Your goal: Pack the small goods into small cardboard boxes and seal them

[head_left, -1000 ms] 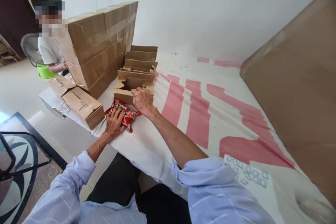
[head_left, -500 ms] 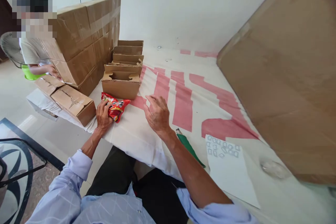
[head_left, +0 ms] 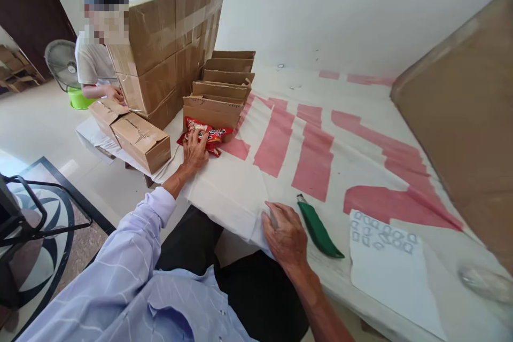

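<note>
My left hand (head_left: pixel 195 152) lies over a shiny red printed packet (head_left: pixel 218 136), its fingers bent across the top. The packet rests on the table against the front of the nearest open cardboard box (head_left: pixel 212 112); the hand covers part of it. More open boxes (head_left: pixel 230 64) stand in a row behind, flaps raised. My right hand (head_left: pixel 286 232) is at the table's near edge, thumb and fingers apart, with nothing clearly held. Just right of it lies a green-handled cutter (head_left: pixel 320 230), not touched by the fingers.
Taped cartons (head_left: pixel 160 59) form a tall stack at the left, with closed boxes (head_left: pixel 140 139) before it. A co-worker (head_left: pixel 96 59) sits behind the stack near a fan (head_left: pixel 62 61). Paper with drawn shapes (head_left: pixel 388 272) lies right; a large cardboard panel (head_left: pixel 465 101) stands beyond.
My right hand has left the front box's flap and drawn back to the table's near edge, uncovering the green cutter. My left hand stays on the packet, now closer against the box.
</note>
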A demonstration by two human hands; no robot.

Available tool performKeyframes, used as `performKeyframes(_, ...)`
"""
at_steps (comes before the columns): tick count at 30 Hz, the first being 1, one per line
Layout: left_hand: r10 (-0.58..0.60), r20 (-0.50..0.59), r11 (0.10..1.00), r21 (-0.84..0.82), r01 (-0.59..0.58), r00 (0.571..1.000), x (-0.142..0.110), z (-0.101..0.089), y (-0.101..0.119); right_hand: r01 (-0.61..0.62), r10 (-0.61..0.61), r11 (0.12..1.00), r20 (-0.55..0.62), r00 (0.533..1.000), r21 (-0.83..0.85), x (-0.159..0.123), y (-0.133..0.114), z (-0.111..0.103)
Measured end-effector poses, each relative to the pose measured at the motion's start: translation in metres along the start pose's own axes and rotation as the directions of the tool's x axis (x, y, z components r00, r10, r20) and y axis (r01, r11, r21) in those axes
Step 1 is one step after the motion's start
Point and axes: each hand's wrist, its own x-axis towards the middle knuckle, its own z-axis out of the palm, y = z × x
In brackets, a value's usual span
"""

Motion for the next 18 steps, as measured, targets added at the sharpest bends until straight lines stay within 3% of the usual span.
performKeyframes(4, 0.001, -0.039, 0.998, -0.063, -0.003, 0.999, -0.002, 0.007, -0.005, 0.024, -0.024, 1.000, -0.032, 0.999, -0.013, -0.018, -0.001, 0.001)
performKeyframes(10, 0.015, -0.006, 0.998, -0.061, -0.015, 1.000, 0.028, -0.003, -0.001, 0.004, -0.007, 0.999, -0.068, 0.998, -0.041, -0.022, -0.001, 0.009)
performKeyframes(15, 0.045, 0.092, 0.998, -0.043, -0.041, 0.995, 0.049, -0.030, 0.014, -0.001, -0.002, 0.999, -0.103, 0.995, -0.032, -0.021, -0.001, 0.014)
performKeyframes(18, 0.136, 0.173, 0.991, -0.039, -0.131, 0.975, 0.049, -0.066, 0.014, -0.009, 0.009, 1.000, -0.113, 0.994, 0.000, -0.020, 0.002, 0.017)
